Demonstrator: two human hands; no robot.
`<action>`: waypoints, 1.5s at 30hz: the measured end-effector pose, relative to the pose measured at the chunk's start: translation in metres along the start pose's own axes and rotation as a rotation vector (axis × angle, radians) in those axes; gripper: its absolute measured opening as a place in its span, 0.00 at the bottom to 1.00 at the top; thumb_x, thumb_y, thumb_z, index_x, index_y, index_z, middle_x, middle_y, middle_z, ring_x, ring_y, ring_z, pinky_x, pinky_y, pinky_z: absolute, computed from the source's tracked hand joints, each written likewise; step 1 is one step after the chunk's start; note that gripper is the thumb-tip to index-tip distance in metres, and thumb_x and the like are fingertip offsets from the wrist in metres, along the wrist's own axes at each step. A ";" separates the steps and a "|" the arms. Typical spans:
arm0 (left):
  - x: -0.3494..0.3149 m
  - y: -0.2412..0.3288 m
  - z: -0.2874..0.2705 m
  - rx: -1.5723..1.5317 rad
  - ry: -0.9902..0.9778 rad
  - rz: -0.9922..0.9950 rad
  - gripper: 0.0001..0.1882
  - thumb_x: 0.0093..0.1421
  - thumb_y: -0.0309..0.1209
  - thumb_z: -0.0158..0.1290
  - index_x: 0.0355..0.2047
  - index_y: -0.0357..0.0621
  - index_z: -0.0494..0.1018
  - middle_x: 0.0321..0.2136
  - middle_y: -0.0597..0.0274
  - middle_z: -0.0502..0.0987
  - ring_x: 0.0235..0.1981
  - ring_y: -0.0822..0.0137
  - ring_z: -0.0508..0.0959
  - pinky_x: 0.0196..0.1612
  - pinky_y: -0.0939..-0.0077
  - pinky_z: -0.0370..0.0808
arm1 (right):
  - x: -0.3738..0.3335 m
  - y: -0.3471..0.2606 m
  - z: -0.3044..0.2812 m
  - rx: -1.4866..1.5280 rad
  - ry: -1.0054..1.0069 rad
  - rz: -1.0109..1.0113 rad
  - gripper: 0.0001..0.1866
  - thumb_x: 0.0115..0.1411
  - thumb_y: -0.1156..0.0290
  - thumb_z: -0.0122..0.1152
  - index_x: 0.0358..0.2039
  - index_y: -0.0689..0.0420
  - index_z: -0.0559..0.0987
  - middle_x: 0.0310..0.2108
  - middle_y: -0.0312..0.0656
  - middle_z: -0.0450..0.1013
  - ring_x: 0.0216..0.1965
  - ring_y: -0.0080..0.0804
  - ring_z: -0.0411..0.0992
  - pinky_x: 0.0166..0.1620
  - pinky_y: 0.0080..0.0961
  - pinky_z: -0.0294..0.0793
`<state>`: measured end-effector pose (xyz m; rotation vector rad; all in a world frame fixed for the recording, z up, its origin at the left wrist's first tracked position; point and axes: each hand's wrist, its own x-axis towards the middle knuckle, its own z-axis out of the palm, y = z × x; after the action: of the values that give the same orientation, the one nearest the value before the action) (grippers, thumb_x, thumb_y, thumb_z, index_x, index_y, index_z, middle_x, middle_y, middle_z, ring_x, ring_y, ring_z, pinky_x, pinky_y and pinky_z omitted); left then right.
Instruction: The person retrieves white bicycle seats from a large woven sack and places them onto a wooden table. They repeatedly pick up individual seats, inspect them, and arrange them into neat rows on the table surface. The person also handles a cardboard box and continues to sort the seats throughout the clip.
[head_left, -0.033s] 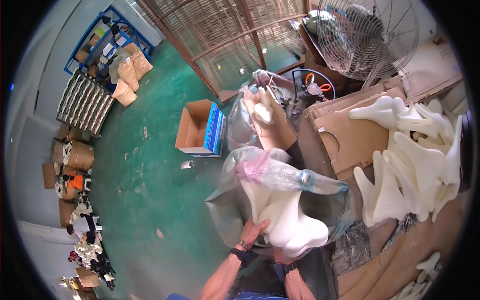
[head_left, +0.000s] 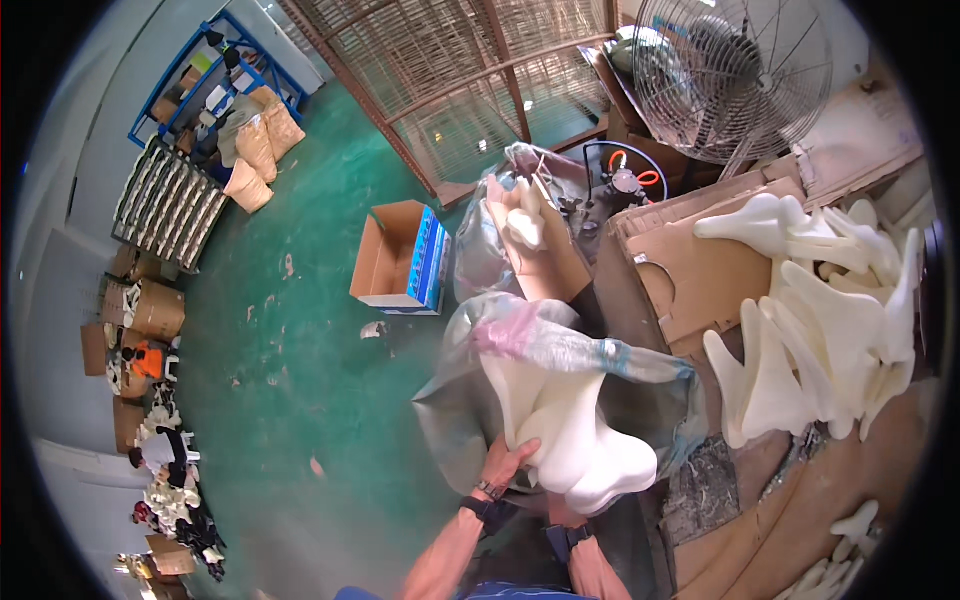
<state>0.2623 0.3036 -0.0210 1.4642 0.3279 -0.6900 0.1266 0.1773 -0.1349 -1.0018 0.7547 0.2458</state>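
Note:
A bundle of smooth cream-white moulded pieces [head_left: 565,430], with rounded lobes at the near end, sits in front of me. My left hand [head_left: 508,466] grips its left side, thumb on top and fingers mostly out of sight. My right hand [head_left: 566,510] is under the near end, where the pieces cover its fingers. A clear plastic bag [head_left: 560,338] with a pinkish patch and bluish edges lies over the far end and spreads out around the bundle.
More cream-white pieces [head_left: 830,340] are heaped on cardboard at the right, below a large wire-caged fan [head_left: 735,75]. An open cardboard box [head_left: 390,255] stands on the green floor. Beyond the bag is a narrow carton [head_left: 545,255] holding white pieces. People work far left.
The view has shifted very slightly. My hands and the bundle stay in the same place.

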 end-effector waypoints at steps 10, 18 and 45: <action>-0.152 -0.004 0.022 -0.022 0.018 0.352 0.39 0.56 0.46 0.66 0.61 0.32 0.68 0.50 0.49 0.79 0.49 0.60 0.79 0.53 0.65 0.75 | -0.161 -0.016 0.030 -0.011 0.062 -0.385 0.33 0.64 0.69 0.65 0.68 0.55 0.66 0.65 0.45 0.67 0.64 0.45 0.66 0.65 0.43 0.69; -0.265 0.055 0.073 0.017 -0.198 0.515 0.37 0.58 0.38 0.64 0.63 0.35 0.64 0.53 0.52 0.77 0.51 0.63 0.77 0.52 0.67 0.76 | -0.249 -0.041 0.019 0.379 -0.129 -0.794 0.31 0.71 0.55 0.57 0.69 0.53 0.64 0.68 0.43 0.64 0.64 0.43 0.67 0.66 0.52 0.68; -0.385 -0.027 0.548 0.101 -0.653 0.499 0.29 0.59 0.42 0.65 0.53 0.39 0.70 0.45 0.53 0.81 0.43 0.65 0.81 0.41 0.69 0.80 | -0.498 -0.186 -0.377 0.511 0.356 -0.997 0.25 0.69 0.54 0.59 0.62 0.52 0.72 0.58 0.41 0.74 0.56 0.37 0.74 0.59 0.43 0.75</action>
<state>-0.1614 -0.1416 0.2470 1.2602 -0.5647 -0.7334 -0.3120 -0.1634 0.2065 -0.8232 0.5098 -0.9641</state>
